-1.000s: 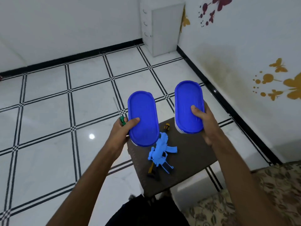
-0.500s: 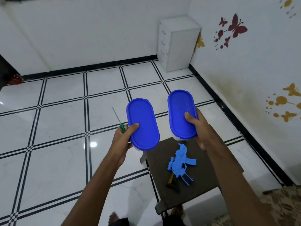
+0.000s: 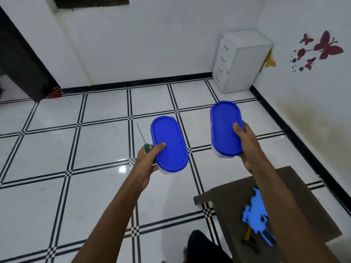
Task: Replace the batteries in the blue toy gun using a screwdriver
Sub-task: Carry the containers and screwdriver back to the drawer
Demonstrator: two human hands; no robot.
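My left hand (image 3: 147, 160) grips an oval container with a blue lid (image 3: 169, 143) and also a green-handled screwdriver (image 3: 143, 138), whose shaft points up and away. My right hand (image 3: 247, 147) holds a second blue-lidded container (image 3: 224, 126), thumb on the lid. Both containers are held out over the floor, lids closed. The blue toy gun (image 3: 255, 213) lies on a dark brown stool (image 3: 296, 186) at the lower right, partly hidden behind my right forearm. Batteries are not visible.
White tiled floor with black lines (image 3: 85, 149) spreads to the left and ahead. A white drawer unit (image 3: 241, 61) stands in the far corner. The wall with butterfly stickers (image 3: 322, 48) runs along the right. A dark doorway (image 3: 17, 59) is at far left.
The view has swung up and left, so the stool and toy gun slid to the lower right. Both hands with their containers are now over the floor, away from the stool.
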